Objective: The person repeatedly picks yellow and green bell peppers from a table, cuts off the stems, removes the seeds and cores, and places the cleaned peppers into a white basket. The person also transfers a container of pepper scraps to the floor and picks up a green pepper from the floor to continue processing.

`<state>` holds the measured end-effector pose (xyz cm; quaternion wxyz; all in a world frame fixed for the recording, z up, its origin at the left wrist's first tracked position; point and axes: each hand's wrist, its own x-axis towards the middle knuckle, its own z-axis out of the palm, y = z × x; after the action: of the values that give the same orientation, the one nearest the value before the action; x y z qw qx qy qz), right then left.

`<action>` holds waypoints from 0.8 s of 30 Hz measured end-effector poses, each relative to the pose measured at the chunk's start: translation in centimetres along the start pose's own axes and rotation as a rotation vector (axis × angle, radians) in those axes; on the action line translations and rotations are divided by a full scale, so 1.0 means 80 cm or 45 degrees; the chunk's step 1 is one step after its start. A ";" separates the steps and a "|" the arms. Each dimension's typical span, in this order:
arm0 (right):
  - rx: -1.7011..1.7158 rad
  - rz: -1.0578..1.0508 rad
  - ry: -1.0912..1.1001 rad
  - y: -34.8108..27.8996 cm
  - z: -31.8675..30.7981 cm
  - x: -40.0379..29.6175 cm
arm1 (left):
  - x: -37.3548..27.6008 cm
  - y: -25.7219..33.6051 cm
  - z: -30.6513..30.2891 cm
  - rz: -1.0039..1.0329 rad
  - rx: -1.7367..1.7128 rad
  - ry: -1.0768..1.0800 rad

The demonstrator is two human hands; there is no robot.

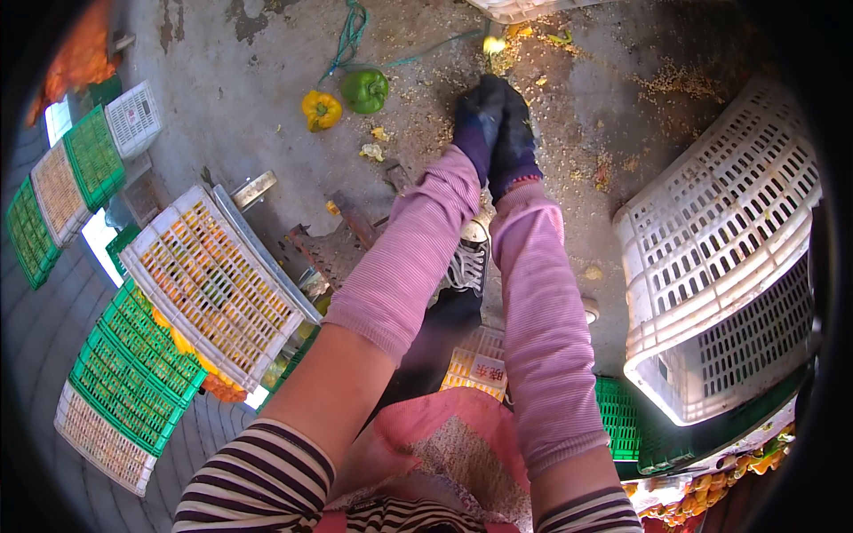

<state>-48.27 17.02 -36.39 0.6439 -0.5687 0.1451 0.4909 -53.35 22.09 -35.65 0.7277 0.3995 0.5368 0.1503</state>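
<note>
My left hand [474,114] and my right hand [514,133], both in dark gloves, are pressed together over the concrete floor at the upper middle. Their fingers point away from me and hide whatever may lie between them. Just past the fingertips is a bright pale-yellow piece [494,45], seemingly of pepper; whether it touches my gloves is unclear. To the left of my hands, a green bell pepper [365,91] rests on the floor beside a yellow bell pepper [321,110]. Teal twine [350,36] trails above them.
Scattered seeds and pepper scraps [602,170] litter the floor. White plastic crates [720,220] stand at right. At left are a white crate of peppers [212,283], stacked green crates [136,366] and a rusty metal frame [320,256]. A sneaker [468,263] shows between my arms.
</note>
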 end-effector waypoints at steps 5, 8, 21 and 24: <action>0.292 -0.269 0.057 -0.133 -0.046 -0.179 | -0.174 0.075 0.139 0.102 -0.831 -0.423; -0.107 -0.558 0.349 -0.231 -0.114 -0.298 | -0.292 0.123 0.253 -0.065 -0.730 -0.593; -1.142 -1.028 0.057 -0.282 -0.040 -0.218 | -0.058 0.002 -0.200 -0.189 -1.176 0.069; -1.459 -1.191 -0.360 -0.192 0.036 -0.065 | -0.009 0.040 -0.257 -0.069 -0.420 0.715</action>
<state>-39.59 19.05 -22.56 0.4009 -0.7486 -0.4739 0.2332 -71.48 32.31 -34.92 0.6101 0.2048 0.6953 0.3200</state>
